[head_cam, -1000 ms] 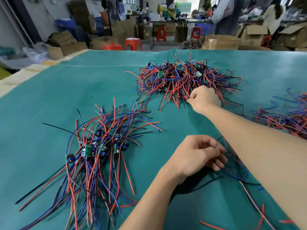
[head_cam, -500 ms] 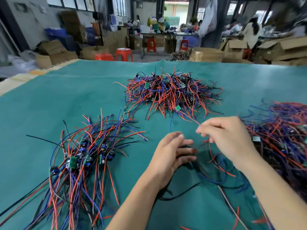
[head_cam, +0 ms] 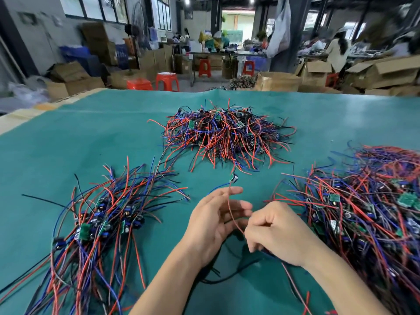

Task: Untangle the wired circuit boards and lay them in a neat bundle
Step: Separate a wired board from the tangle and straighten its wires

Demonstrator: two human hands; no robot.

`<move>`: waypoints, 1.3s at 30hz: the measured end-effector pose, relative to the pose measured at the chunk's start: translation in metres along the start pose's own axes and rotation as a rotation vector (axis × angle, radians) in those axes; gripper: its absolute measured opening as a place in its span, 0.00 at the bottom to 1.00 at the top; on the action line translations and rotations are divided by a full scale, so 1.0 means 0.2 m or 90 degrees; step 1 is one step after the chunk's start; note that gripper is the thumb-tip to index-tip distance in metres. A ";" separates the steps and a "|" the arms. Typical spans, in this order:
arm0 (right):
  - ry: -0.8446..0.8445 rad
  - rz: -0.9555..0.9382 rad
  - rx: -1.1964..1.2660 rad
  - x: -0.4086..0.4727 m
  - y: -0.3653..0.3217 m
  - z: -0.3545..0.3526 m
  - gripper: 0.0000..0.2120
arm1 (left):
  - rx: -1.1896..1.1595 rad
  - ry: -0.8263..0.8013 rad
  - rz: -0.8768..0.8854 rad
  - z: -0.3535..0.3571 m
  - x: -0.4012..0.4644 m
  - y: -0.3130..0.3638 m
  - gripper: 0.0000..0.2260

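Note:
A tangled pile of red, blue and black wired boards (head_cam: pixel 227 135) lies at the table's middle back. A laid-out bundle (head_cam: pixel 102 223) with its boards lined up sits at the left. A large heap (head_cam: pixel 368 212) fills the right side. My right hand (head_cam: pixel 277 233) has its fingers curled around a red wire (head_cam: pixel 231 210) whose small board (head_cam: pixel 234 178) lies just beyond my fingers. My left hand (head_cam: pixel 216 221) is beside it with straight, spread fingers behind the wire. Black wires (head_cam: pixel 227 276) trail on the table below both hands.
The green table cover (head_cam: pixel 68 142) runs to a far edge with cardboard boxes (head_cam: pixel 277 81) and red stools (head_cam: pixel 167 81) behind it. People work at benches further back.
My right hand has drawn back from the far pile toward me, pulling one wired board out with it. My left hand has opened its fingers next to the wire. The view has tilted up.

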State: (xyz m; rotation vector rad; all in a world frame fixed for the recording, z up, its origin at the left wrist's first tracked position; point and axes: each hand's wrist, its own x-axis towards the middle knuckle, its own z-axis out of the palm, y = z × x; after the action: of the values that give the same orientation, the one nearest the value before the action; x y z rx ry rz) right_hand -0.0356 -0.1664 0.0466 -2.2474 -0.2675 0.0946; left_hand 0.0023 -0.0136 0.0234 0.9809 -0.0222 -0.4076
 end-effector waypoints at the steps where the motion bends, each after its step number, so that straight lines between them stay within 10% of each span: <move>1: 0.001 -0.001 -0.020 0.00 0.00 0.00 0.10 | -0.019 0.000 0.001 0.00 0.00 0.00 0.15; 8: -0.056 0.015 0.020 -0.01 -0.03 0.03 0.12 | 0.039 0.021 0.045 0.02 -0.01 -0.02 0.11; 12: 0.192 0.103 0.283 0.02 0.01 -0.01 0.20 | 0.051 0.013 0.066 0.02 -0.02 -0.02 0.09; 18: 0.288 0.155 0.470 0.05 0.04 -0.02 0.11 | 0.663 0.107 0.403 0.03 -0.03 -0.14 0.14; 23: 0.308 0.167 0.524 0.06 0.10 -0.05 0.04 | 0.812 0.063 0.567 0.02 -0.01 -0.17 0.21; 32: 0.165 0.130 0.782 0.05 0.08 -0.11 0.08 | 0.108 -0.073 -0.010 0.05 -0.04 -0.02 0.21; 39: 0.133 0.107 0.632 0.04 0.06 -0.08 0.10 | 0.135 -0.211 -0.052 0.01 -0.05 -0.03 0.12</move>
State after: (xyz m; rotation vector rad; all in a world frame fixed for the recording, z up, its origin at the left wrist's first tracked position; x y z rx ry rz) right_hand -0.0226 -0.1844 0.0487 -1.2706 0.0839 0.0606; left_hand -0.0100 -0.0150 0.0221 1.1165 -0.3312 -0.6494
